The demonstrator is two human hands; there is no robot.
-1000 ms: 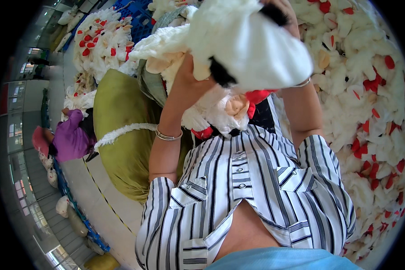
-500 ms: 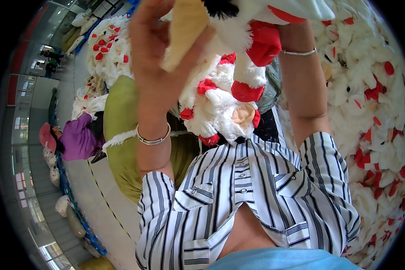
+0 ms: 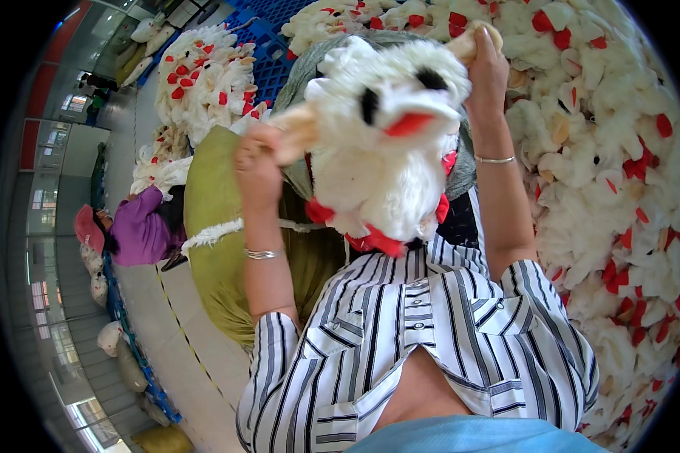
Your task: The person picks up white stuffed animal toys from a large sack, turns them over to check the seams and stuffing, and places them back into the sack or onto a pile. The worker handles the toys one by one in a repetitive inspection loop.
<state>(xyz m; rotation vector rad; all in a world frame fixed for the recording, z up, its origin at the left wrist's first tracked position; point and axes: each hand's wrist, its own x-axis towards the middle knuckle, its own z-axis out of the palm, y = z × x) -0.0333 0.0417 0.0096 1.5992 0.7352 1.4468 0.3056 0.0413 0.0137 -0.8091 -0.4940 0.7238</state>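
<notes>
Stretched between my two hands is a white plush animal toy [image 3: 381, 83], with beige ears, two black eye patches and a red mouth on its muzzle. One ear is pinched in my left hand [image 3: 258, 151], at the toy's left side. My right hand [image 3: 487, 72] grips the other ear, higher up at the right. Below the head, white plush with red feet [image 3: 389, 189] lies over my lap; whether it belongs to the same toy I cannot tell. Motion blurs the head a little.
A large heap of white and red plush pieces [image 3: 589, 226] fills the right side. On my left stands an olive green sack [image 3: 219, 204], with another plush pile [image 3: 204, 83] beyond it on blue pallets [image 3: 272, 64]. Farther left, a person in purple [image 3: 140, 226] sits low.
The plush toy has come lower and now faces me. My left hand has gone from open beside it to gripping an ear; my right hand now shows on the other ear.
</notes>
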